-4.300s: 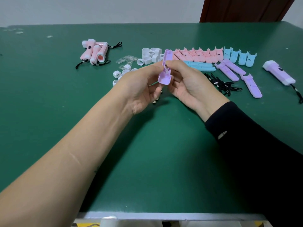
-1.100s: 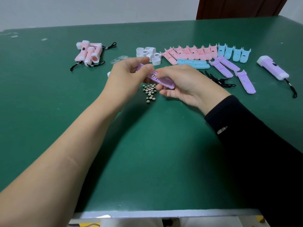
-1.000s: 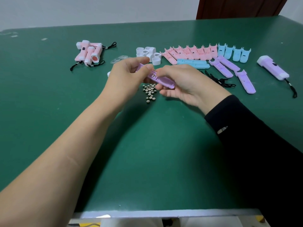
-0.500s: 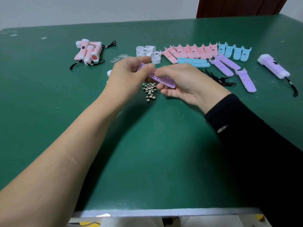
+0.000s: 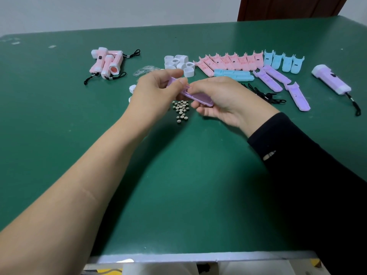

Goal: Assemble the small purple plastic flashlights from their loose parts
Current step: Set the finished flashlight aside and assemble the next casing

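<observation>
Left hand and right hand pinch one purple shell near three spare shells.

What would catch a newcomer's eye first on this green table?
Both hands, the left hand and right hand, hold a purple half-shell mid-table, near a pile of button cells. Behind runs a row of pink shells and blue shells; a finished purple flashlight lies far right.

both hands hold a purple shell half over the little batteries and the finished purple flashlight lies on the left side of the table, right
No: the finished purple flashlight lies on the right side of the table; on the left lie the pink flashlights. The head view shows it. The rest holds.
</observation>
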`<state>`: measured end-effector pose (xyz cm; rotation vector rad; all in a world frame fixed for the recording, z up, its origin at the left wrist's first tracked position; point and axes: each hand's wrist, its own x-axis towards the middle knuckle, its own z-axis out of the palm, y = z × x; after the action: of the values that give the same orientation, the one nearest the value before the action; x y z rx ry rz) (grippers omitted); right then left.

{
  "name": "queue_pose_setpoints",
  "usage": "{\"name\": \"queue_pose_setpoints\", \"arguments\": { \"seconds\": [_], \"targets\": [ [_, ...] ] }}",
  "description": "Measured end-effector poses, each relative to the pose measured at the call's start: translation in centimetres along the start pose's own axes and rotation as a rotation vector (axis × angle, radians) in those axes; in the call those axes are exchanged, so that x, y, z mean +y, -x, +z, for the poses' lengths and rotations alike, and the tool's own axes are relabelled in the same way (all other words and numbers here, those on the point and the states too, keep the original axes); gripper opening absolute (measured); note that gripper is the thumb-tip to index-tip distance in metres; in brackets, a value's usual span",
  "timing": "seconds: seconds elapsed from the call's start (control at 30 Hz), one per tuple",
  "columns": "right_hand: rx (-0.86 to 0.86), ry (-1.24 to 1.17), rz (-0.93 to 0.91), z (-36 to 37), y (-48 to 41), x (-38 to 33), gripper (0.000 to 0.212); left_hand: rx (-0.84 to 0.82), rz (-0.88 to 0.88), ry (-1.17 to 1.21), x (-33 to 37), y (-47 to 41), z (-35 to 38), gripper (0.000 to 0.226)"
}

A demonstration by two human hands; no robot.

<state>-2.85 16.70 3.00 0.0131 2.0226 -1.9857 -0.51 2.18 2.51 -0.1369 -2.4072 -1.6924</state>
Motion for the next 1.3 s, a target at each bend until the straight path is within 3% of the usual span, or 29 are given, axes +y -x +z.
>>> {"name": "queue_pose_setpoints", "arguments": {
  "seconds": [0.17, 0.53, 0.77, 1.03, 1.3],
  "targets": [
    [-0.03, 0.032, -0.018, -0.1, 0.0, 0.0, 0.004, -0.013, -0.043, 0.049, 0.0, 0.0, -0.1, 0.009],
    [-0.006, -0.135, -0.077, -0.7, 0.0, -0.2, 0.01, -0.043, -0.16, 0.155, -0.2, -0.1, -0.4, 0.009],
    [0.09, -0.183, -0.234, -0.5, 0.0, -0.2, 0.013, -0.119, -0.345, 0.459, 0.2, 0.0, -0.2, 0.011],
    [0.089, -0.199, -0.406, -0.1, 0.3, -0.5, 0.01, -0.208, -0.406, 0.684, 0.2, 0.0, 0.6, 0.016],
    [0.128, -0.033, -0.475, -0.2, 0.4, -0.4, 0.015, -0.236, -0.372, 0.603, -0.6, -0.1, 0.9, 0.018]
  ]
}}
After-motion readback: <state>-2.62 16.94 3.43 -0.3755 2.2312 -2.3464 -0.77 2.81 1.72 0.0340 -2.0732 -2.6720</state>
